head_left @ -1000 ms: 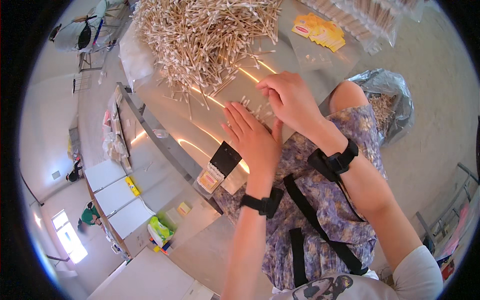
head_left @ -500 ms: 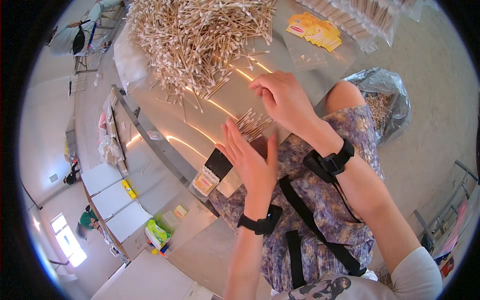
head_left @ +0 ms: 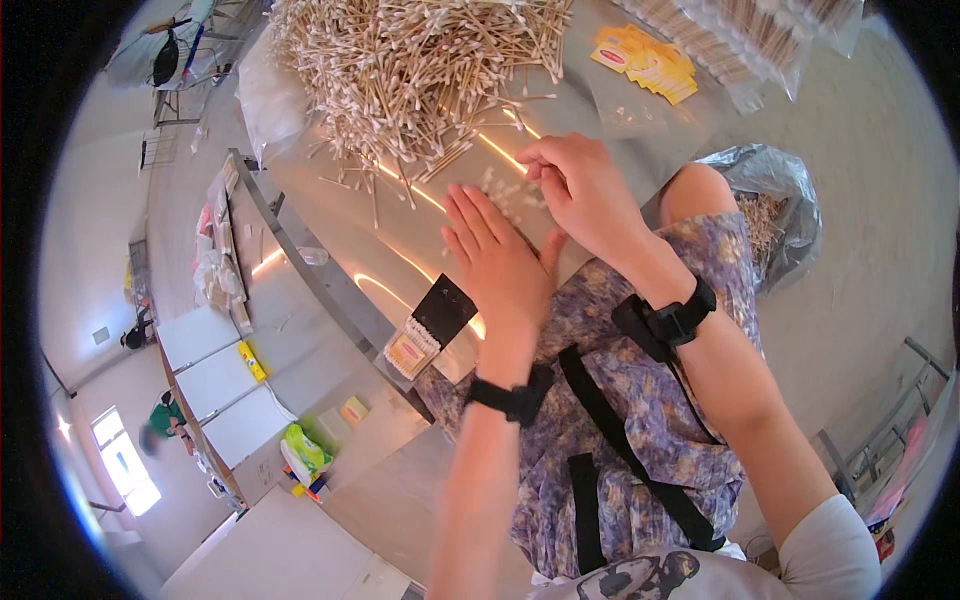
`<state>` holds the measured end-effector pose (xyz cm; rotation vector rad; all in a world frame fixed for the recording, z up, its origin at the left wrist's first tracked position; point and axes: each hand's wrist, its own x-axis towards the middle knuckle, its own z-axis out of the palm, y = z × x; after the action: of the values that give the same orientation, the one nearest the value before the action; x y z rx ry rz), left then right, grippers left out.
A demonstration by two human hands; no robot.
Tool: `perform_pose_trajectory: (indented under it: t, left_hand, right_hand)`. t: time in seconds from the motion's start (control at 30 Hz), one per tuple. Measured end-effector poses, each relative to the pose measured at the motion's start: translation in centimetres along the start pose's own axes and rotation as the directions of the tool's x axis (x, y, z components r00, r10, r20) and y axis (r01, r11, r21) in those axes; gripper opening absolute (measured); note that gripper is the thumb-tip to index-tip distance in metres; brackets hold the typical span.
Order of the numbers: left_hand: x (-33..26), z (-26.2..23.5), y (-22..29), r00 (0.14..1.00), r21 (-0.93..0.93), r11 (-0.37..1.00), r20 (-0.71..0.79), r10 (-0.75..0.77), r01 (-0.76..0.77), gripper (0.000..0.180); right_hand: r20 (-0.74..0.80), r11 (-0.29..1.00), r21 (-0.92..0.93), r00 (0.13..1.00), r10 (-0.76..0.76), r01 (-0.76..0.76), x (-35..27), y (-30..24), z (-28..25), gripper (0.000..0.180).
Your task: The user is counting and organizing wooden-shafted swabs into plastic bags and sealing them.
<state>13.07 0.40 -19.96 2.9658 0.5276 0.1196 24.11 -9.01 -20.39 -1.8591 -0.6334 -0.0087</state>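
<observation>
My left hand (head_left: 503,265) is held flat, fingers stretched out and thumb apart, beside a small loose bunch of cotton swabs (head_left: 512,193) on the metal tabletop. Motion blurs the bunch, and my left hand hides part of it. On its other side is my right hand (head_left: 588,190), its fingers curled in; whether anything is inside them is hidden. A large heap of cotton swabs (head_left: 425,75) lies beyond both hands. Left of my left hand lie a black block (head_left: 445,310) and a clear pack of swabs (head_left: 412,348) with a yellow label.
Yellow printed cards (head_left: 645,62) lie at the far right of the table (head_left: 330,230) near clear bags of swabs (head_left: 745,40). A grey bag (head_left: 795,190) with sticks inside stands right of my knee. At left are a white bag (head_left: 272,95) and another table with a yellow box (head_left: 252,361).
My left hand has moved slightly away from me, uncovering more of the black block. The small bunch of swabs has shifted away from me and turned blurry. My right hand stays curled beside it.
</observation>
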Motion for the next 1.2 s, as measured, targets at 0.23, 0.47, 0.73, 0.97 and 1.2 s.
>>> perform_pose_trajectory:
  t: [0.23,0.47,0.73,0.97,1.2]
  left_hand:
    - [-1.9,-0.3,1.0,1.000,-0.034,0.999,0.017,-0.012,0.012,0.100]
    - [-1.2,-1.4,-1.0,0.990,-0.337,0.931,0.017,-0.140,0.138,0.085]
    - [-4.2,-3.1,-4.0,0.782,-0.900,0.351,-0.018,-0.623,0.259,0.053]
    - [-2.5,-1.9,-1.7,0.778,-0.990,0.109,-0.002,-0.628,0.085,0.059]
    - [-0.9,-1.2,-1.2,0.762,-0.998,-0.033,-0.012,-0.647,-0.045,0.063]
  right_hand:
    - [0.030,0.997,-0.067,0.999,-0.021,0.023,-0.2,-0.1,0.0,0.014]
    - [-0.036,0.998,0.050,0.999,0.041,-0.039,-0.2,0.4,0.3,0.014]
    - [-0.047,0.860,0.456,0.958,0.282,-0.231,0.1,-0.3,0.6,0.023]
    - [0.120,0.700,0.635,0.937,0.328,-0.327,-0.3,-2.2,1.3,0.040]
    - [0.205,0.676,0.669,0.951,0.233,-0.310,-0.3,-1.9,2.5,0.048]
